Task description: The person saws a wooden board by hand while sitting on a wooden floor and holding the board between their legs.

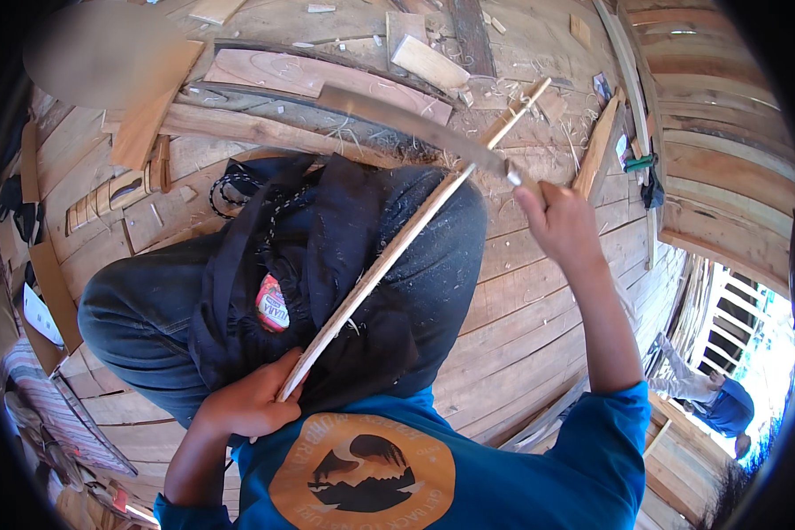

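Blue T-shirt (530,477): on you, nearest
Left hand (252,402): clamped on your wooden stick (397,253)
Right hand (564,221): closed round your machete (415,130)
Wooden stick: slants far right across your thigh (442,256)
Machete: tip far left

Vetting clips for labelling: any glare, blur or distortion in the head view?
Head view: daylight opening at right blown out; wall planks bow near the edge; knife blade in the right hand looks smeared, possibly motion; round patch upper left too blurred to read; stick and left hand fairly clear.
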Available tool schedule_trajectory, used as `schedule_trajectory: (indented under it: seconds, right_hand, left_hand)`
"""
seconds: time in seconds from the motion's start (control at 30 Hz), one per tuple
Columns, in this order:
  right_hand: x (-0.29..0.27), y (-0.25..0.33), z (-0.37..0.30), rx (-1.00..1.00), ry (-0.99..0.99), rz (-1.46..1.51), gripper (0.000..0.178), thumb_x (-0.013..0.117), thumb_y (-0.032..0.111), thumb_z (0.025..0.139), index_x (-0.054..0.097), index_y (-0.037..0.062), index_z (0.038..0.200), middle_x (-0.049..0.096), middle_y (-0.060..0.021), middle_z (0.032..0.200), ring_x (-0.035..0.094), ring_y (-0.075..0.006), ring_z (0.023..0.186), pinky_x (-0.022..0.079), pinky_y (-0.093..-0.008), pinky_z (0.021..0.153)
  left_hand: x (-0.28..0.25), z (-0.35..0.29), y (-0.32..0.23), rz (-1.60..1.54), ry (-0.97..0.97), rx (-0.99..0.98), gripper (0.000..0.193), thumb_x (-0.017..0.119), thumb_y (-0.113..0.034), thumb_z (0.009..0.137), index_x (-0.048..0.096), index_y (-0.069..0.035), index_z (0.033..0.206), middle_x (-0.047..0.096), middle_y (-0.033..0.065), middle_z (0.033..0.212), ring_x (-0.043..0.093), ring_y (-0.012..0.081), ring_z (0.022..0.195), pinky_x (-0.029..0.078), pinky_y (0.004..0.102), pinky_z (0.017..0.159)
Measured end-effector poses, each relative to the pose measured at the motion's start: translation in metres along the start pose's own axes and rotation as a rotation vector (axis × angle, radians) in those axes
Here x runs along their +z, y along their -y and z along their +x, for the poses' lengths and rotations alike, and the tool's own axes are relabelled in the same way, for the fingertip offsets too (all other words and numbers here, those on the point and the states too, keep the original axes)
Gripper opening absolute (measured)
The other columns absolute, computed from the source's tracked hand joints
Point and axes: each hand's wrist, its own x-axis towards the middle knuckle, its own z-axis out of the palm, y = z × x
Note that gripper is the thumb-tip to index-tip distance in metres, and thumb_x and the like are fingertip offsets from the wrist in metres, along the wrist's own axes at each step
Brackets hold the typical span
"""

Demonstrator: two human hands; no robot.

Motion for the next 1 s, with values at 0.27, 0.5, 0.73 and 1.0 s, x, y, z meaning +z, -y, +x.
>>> schedule_trajectory:
  seconds: [0.27,0.5,0.73,1.0]
  right_hand:
    - [0.003,-0.01,0.002,0.096,-0.004,0.097,0.07,0.044,0.062,0.092,0.066,-0.0027,0.077,0.064,-0.0263,0.075,0.064,-0.0446,0.079,0.051,-0.0494,0.072]
    - [-0.014,-0.036,0.031,0.262,-0.028,0.009,0.074,0.039,0.066,0.092,0.066,-0.0006,0.076,0.066,-0.0244,0.077,0.065,-0.043,0.079,0.052,-0.0487,0.073]
    - [-0.015,-0.026,0.023,0.109,-0.022,-0.007,0.076,0.036,0.069,0.092,0.067,0.0022,0.074,0.065,-0.0194,0.068,0.068,-0.0357,0.071,0.054,-0.047,0.066]
    - [-0.02,0.016,-0.005,-0.177,0.082,-0.032,0.072,0.041,0.066,0.092,0.066,-0.0004,0.076,0.064,-0.0241,0.071,0.066,-0.0409,0.075,0.052,-0.0472,0.069]
  left_hand:
    - [-0.003,-0.001,0.003,0.026,-0.005,0.032,0.032,0.052,0.001,0.071,0.041,-0.007,0.1,0.041,0.001,0.077,0.039,0.0097,0.068,0.034,0.0242,0.059]
    - [0.007,-0.003,0.002,-0.046,-0.007,0.038,0.031,0.053,-0.001,0.076,0.043,-0.004,0.106,0.041,-0.0003,0.072,0.038,0.0088,0.063,0.035,0.0258,0.055]
    - [0.006,-0.008,0.014,-0.1,-0.03,0.033,0.033,0.058,-0.003,0.077,0.043,-0.006,0.106,0.046,0.0007,0.079,0.045,0.0087,0.065,0.039,0.0237,0.054]
    - [0.006,-0.014,0.008,-0.089,-0.058,-0.074,0.04,0.053,0.001,0.078,0.043,-0.003,0.116,0.042,0.0003,0.081,0.042,0.0091,0.071,0.039,0.0239,0.062]
